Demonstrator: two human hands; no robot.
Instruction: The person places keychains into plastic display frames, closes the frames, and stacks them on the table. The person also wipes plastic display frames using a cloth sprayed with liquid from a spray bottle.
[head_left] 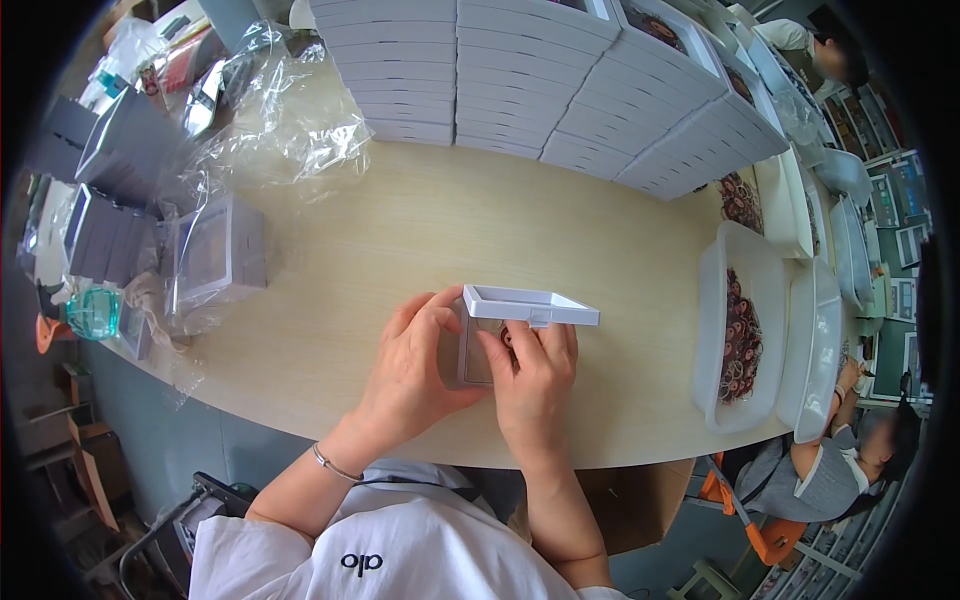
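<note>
A small white box (pixel 530 305) with its framed lid raised is between my two hands over the table. My left hand (pixel 418 365) wraps round the box's left side, thumb below and fingers at the upper left corner. My right hand (pixel 532 385) reaches into the box under the lid, its thumb and fingers pinched on a small reddish-brown ring-like piece (pixel 507 338), partly hidden by the fingers.
Tall stacks of white boxes (pixel 400 75) line the table's back. At the right, a white bin (pixel 708 340) holds many reddish-brown pieces (pixel 740 335). Clear plastic bags (pixel 290 120) and more boxes (pixel 215 250) lie left. A seated person (pixel 815 470) is at the right.
</note>
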